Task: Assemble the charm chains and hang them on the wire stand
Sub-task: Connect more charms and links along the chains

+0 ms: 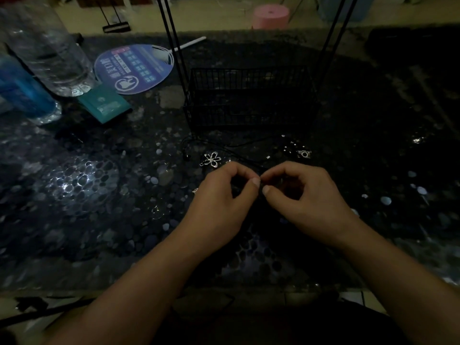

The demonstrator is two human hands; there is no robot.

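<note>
Dim light falls on our glossy dark tabletop (82,185), its surface printed with rounded pebble shapes that catch pale glints. We hold both hands together low over it, thumbs and forefingers nearly meeting. Our left hand (219,202) curls its fingers and pinches something tiny at the thumb tip; our right hand (306,197) mirrors it, pinching from the other side. What sits between the tips is too small and dark for us to make out, though a thin black cord (239,155) runs away from the pinch across the table.

Just beyond our left knuckles lies a silvery flower charm (211,159) with open looping petals. Beyond our right knuckles rests a small metal camera charm (303,153) among little shiny beads. Farther past the grip stands the black wire stand (249,100), a boxy grid basket with slim upright rods rising from it.

Far off to the left of the grip we see a round blue printed fan (134,68) with a white handle, a teal booklet (107,104), a clear ribbed plastic bottle (47,46) and a blue bottle (22,90).
</note>
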